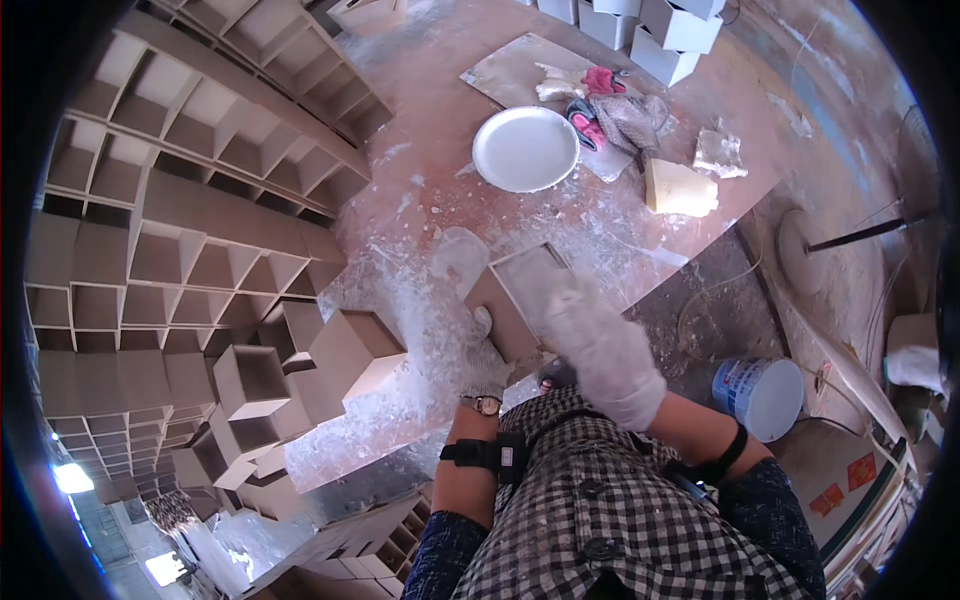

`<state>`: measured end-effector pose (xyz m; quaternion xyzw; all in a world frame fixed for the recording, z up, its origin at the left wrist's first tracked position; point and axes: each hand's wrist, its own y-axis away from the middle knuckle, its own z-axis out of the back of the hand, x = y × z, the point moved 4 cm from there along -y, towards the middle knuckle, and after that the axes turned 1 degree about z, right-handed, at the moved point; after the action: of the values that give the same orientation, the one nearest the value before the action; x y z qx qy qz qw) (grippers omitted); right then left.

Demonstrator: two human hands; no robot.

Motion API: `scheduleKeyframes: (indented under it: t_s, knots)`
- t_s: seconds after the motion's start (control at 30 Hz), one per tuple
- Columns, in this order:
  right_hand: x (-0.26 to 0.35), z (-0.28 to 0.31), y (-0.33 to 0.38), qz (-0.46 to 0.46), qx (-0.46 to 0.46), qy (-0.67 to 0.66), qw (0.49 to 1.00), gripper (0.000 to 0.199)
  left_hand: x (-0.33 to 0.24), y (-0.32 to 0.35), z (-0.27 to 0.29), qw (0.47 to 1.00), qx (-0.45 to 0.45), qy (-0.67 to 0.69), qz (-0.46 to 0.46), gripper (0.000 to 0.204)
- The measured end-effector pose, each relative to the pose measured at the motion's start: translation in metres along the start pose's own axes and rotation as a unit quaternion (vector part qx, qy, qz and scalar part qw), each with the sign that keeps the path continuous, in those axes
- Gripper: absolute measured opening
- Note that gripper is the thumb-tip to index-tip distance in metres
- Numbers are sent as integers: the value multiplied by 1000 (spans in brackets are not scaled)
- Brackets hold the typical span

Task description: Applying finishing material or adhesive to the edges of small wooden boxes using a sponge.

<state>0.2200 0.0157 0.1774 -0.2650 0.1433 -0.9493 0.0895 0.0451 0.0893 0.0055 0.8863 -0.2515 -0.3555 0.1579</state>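
Observation:
My left hand (483, 365), in a knit work glove, grips the near left side of a small brown box (503, 316), its thumb lying along the wall. The box is tilted, and part of its pale-edged open side shows. Over its right side is my right hand (600, 345) in a whitish glove, smeared by motion; its fingers and anything in them cannot be made out. Beyond the box, a round white dish (525, 150) rests on the work table (400, 200), which is streaked with white residue.
Many brown open boxes (250, 380) are stacked along the left. Cloths (630, 120) and a pale yellow cut container (680, 188) lie at the far right of the table. White boxes (665, 50) stand beyond. A bucket (760, 395) sits to my right.

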Motion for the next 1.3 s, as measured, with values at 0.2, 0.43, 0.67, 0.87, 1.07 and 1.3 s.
scheduleKeyframes:
  t_s: [0.2, 0.43, 0.67, 0.87, 1.07, 1.3]
  knots:
    - [-9, -49, 9, 2, 52, 69, 996, 48, 1, 0, 8, 999, -16, 37, 12, 71]
    - [-53, -41, 7, -17, -73, 91, 993, 45, -10, 9, -2, 997, -50, -28, -48, 70]
    - [18, -30, -29, 166, 14, 108, 980, 46, -5, 4, -5, 999, 21, -35, -13, 71]
    - [1, -18, 24, 154, 11, 81, 985, 41, -3, 2, 3, 999, 18, -22, -21, 72]
    - [-22, 4, 8, 103, -102, 18, 989, 40, -3, -5, 13, 999, -24, -30, -28, 69]
    - [10, -30, 10, 164, -30, 41, 985, 47, 6, -14, 27, 995, 72, -63, 3, 61]
